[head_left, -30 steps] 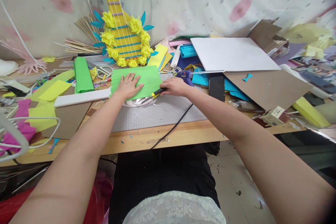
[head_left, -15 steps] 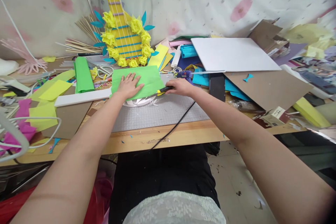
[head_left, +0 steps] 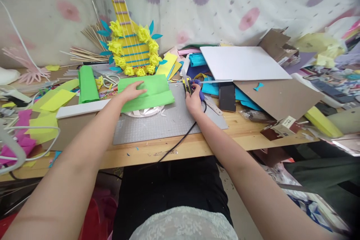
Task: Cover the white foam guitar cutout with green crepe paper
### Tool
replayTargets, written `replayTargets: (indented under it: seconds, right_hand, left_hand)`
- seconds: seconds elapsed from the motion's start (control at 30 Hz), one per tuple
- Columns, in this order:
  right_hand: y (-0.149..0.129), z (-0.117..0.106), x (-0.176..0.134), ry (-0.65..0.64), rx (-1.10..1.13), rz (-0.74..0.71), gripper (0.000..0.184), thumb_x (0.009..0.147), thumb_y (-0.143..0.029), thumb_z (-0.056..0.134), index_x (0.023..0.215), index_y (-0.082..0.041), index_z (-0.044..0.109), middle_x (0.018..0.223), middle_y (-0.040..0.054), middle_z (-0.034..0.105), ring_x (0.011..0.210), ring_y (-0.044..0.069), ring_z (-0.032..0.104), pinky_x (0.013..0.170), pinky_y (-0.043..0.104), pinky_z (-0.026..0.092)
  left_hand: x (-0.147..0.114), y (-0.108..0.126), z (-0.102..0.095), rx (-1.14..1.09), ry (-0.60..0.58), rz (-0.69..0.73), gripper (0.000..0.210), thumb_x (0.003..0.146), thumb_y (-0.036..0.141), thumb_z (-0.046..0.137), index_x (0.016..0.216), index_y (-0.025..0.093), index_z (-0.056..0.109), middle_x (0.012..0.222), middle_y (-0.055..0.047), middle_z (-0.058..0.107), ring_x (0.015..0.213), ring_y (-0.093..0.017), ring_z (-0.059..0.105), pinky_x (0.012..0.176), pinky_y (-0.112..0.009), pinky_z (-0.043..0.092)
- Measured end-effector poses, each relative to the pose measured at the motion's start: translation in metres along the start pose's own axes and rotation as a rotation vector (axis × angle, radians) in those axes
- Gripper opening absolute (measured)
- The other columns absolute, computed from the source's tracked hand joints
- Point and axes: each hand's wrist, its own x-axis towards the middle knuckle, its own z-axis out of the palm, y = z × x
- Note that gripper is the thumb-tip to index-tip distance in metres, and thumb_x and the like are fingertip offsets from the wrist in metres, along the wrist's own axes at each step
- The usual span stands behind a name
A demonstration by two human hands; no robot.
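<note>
My left hand (head_left: 133,92) lies on a sheet of green crepe paper (head_left: 157,86), its fingers apart. Under the paper's front edge shows a white round piece (head_left: 147,112) with cut white strips, resting on a grey cutting mat (head_left: 174,123). Farther right, my right hand (head_left: 194,102) is closed on a yellow and black utility knife (head_left: 186,83), its blade end pointing away from me. Close against those fingers is a purple-blue glue gun (head_left: 201,95), partly hidden by the hand. A flat metal tool (head_left: 214,106) lies just right of it.
A yellow paper guitar with flowers (head_left: 135,48) stands at the back. Left are a green paper roll (head_left: 88,84) and a white strip (head_left: 81,108). Right are a phone (head_left: 227,97), a white board (head_left: 242,62) and brown cardboard (head_left: 281,97). A black cable (head_left: 180,140) crosses the table edge.
My right hand has moved right with the utility knife, from the green paper's edge to the glue gun. The paper's front right part now lies as a shifted flap. My left hand's fingers have lifted slightly.
</note>
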Motion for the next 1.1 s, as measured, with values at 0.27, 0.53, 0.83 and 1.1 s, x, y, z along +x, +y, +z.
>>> replayTargets:
  seconds: [0.27, 0.53, 0.83, 1.1]
  right_hand:
    - [-0.014, 0.000, -0.010, -0.087, -0.190, -0.103, 0.038, 0.082, -0.012, 0.044, 0.119, -0.013, 0.048, 0.119, 0.0184, 0.054, 0.113, 0.028, 0.051, 0.093, 0.042, 0.043]
    - [-0.013, 0.007, -0.013, -0.187, -0.360, -0.192, 0.039, 0.082, -0.012, 0.048, 0.120, -0.007, 0.055, 0.118, 0.0216, 0.054, 0.111, 0.031, 0.049, 0.094, 0.044, 0.040]
    - [-0.008, 0.011, -0.017, -0.144, -0.411, -0.251, 0.038, 0.082, -0.014, 0.046, 0.117, -0.006, 0.058, 0.116, 0.0210, 0.056, 0.109, 0.031, 0.046, 0.094, 0.046, 0.037]
    - [-0.003, 0.012, -0.020, -0.126, -0.395, -0.290, 0.041, 0.080, -0.014, 0.048, 0.120, -0.008, 0.056, 0.119, 0.0197, 0.053, 0.110, 0.031, 0.045, 0.095, 0.046, 0.037]
  left_hand:
    - [-0.035, 0.029, 0.013, 0.264, 0.309, 0.589, 0.021, 0.078, 0.023, 0.053, 0.087, 0.017, 0.071, 0.096, -0.008, 0.065, 0.096, -0.024, 0.057, 0.090, -0.040, 0.041]
    - [-0.067, 0.031, 0.044, 0.747, 0.136, 1.100, 0.021, 0.085, 0.012, 0.050, 0.076, 0.019, 0.067, 0.075, -0.005, 0.060, 0.080, -0.017, 0.051, 0.086, -0.035, 0.035]
    - [-0.046, 0.041, 0.051, 0.679, 0.057, 1.263, 0.015, 0.085, 0.016, 0.056, 0.076, 0.022, 0.066, 0.075, -0.001, 0.062, 0.079, -0.015, 0.053, 0.092, -0.033, 0.033]
    - [-0.036, 0.045, 0.051, 0.725, 0.024, 1.301, 0.022, 0.085, 0.011, 0.053, 0.066, 0.019, 0.060, 0.070, 0.000, 0.062, 0.073, -0.014, 0.053, 0.092, -0.032, 0.035]
